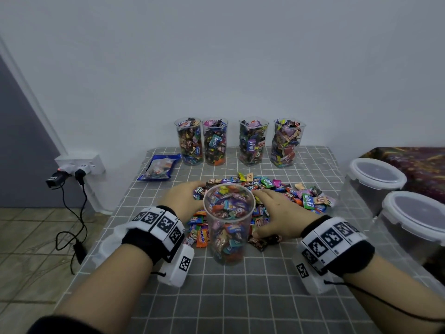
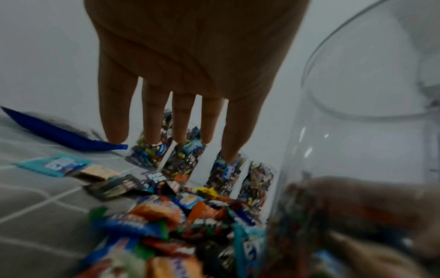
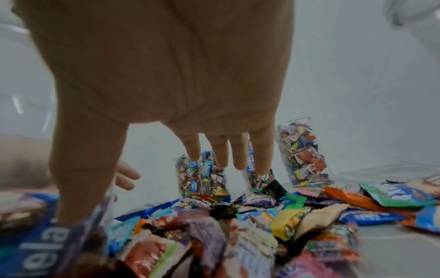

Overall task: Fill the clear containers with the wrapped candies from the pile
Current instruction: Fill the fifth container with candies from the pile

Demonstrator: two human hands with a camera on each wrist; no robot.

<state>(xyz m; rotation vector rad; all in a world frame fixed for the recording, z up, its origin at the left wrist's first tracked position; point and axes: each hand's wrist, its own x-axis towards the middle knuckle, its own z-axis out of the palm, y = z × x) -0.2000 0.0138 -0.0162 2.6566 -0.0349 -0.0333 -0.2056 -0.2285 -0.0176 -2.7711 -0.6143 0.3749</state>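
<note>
A table covered with a grey checked cloth (image 1: 277,297) was set against a plain pale wall (image 1: 216,56). To the left of the table, a tiled floor (image 1: 29,242) was seen, and a white socket block (image 1: 80,163) was fixed low on the wall, with black cables (image 1: 72,227) trailed down from it. A dark grey panel (image 1: 21,145) was seen further left. To the right of the table, a dark patterned surface (image 1: 419,169) was partly shown.
</note>
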